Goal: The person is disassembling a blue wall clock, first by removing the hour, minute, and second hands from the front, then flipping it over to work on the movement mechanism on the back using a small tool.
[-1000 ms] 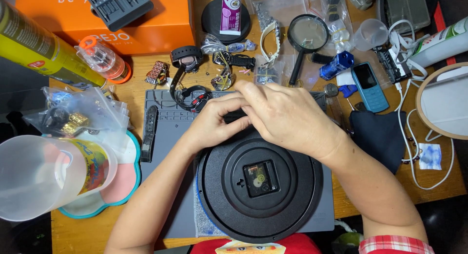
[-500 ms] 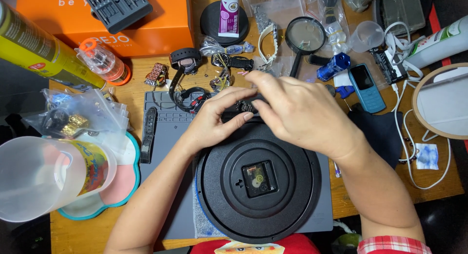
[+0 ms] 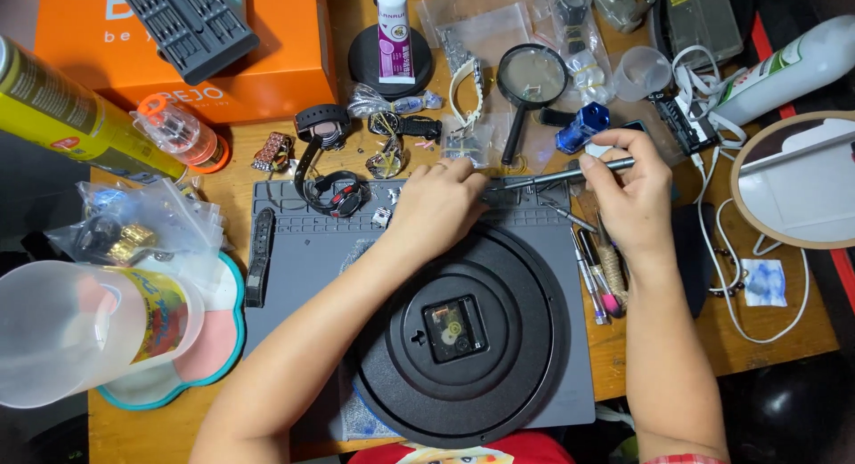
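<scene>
Nearest, a round black clock (image 3: 463, 330) lies face down on a grey work mat (image 3: 294, 223), its small square movement showing at the middle. The clock's near rim overlaps a red thing cut off by the bottom edge, too little of it visible to identify.

Just beyond the clock's far rim, the left hand (image 3: 436, 210) rests palm down on the mat, fingers curled over something small; the back of the hand hides what the fingertips press, so whether they grip anything cannot be told. To its right, the right hand (image 3: 628, 192) pinches a thin metal screwdriver (image 3: 557, 175) between thumb and fingers, holding it nearly level with the tip pointing left toward the left hand's fingertips. The tip's contact point is hidden behind those fingers.

At the near left a clear plastic jug (image 3: 80, 335) is partly cut off by the frame edge. Farther off, on the wooden table, stand a magnifying glass (image 3: 530, 81), an orange box (image 3: 178, 54) and 1 glue bottle (image 3: 392, 32). A round mirror (image 3: 802, 179) is cut off at the right.
</scene>
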